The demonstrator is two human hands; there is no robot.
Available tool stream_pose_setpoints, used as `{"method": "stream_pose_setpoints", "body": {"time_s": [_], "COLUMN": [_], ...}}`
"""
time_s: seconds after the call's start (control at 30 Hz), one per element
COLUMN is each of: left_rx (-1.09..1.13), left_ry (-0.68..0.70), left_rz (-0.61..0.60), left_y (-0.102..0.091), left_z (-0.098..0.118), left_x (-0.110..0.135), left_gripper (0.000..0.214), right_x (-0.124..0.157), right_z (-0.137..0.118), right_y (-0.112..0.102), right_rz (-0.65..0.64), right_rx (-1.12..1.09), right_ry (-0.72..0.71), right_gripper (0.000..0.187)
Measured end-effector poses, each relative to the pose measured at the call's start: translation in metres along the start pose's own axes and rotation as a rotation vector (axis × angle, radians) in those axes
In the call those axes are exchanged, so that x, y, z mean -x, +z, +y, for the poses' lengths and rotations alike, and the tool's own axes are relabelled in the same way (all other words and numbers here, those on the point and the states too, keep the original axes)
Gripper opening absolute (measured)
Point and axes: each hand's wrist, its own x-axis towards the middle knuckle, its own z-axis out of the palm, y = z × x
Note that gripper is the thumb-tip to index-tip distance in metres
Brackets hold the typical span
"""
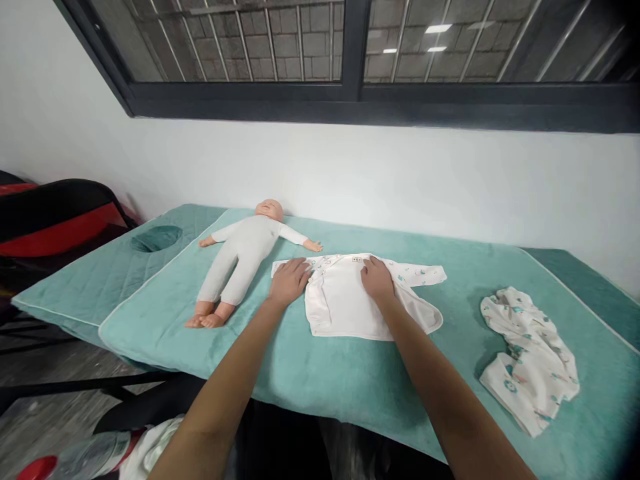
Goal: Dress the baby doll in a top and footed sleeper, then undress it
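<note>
Both hands lie flat, palms down, pinching nothing: the left hand [289, 280] presses a sleeve of the baby shirt [345, 307], the right hand [377, 280] presses near its collar. In the head view, the shirt is spread smooth on the teal mat [350, 387], just beside the doll [243, 257]. A crumpled garment [530, 360] lies well apart, untouched.

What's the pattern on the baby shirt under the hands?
The shirt is white with small prints, mostly teal, on its sleeves; the head view shows it best.
</note>
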Motion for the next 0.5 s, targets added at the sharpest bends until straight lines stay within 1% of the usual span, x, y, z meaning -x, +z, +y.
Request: {"method": "stream_pose_setpoints", "body": {"time_s": [0.07, 0.1, 0.17, 0.23, 0.4, 0.5], "left_rx": [0.034, 0.041, 0.036, 0.028, 0.006, -0.028], "left_ry": [0.072, 0.069, 0.002, -0.05, -0.087, -0.1], "left_rz": [-0.101, -0.146, -0.194, -0.201, -0.202, -0.206], "left_y": [0.003, 0.005, 0.009, 0.012, 0.011, 0.011], "left_z": [-0.002, -0.003, -0.006, -0.008, -0.008, -0.008], "left_x": [-0.002, -0.004, -0.008, -0.011, -0.01, -0.01], "left_gripper": [0.044, 0.046, 0.049, 0.05, 0.051, 0.05], "right_x": [0.0, 0.0, 0.0, 0.0, 0.003, 0.007], "right_z": [0.0, -0.001, -0.001, -0.002, -0.001, -0.002], "right_y": [0.0, 0.0, -0.001, -0.002, -0.004, -0.005], "right_rz": [-0.005, -0.011, -0.026, -0.043, -0.088, -0.179], "right_rx": [0.003, 0.005, 0.008, 0.012, 0.012, 0.019], "right_ry": [0.008, 0.011, 0.015, 0.016, 0.019, 0.017], "right_gripper": [0.04, 0.04, 0.041, 0.042, 0.048, 0.058]}}
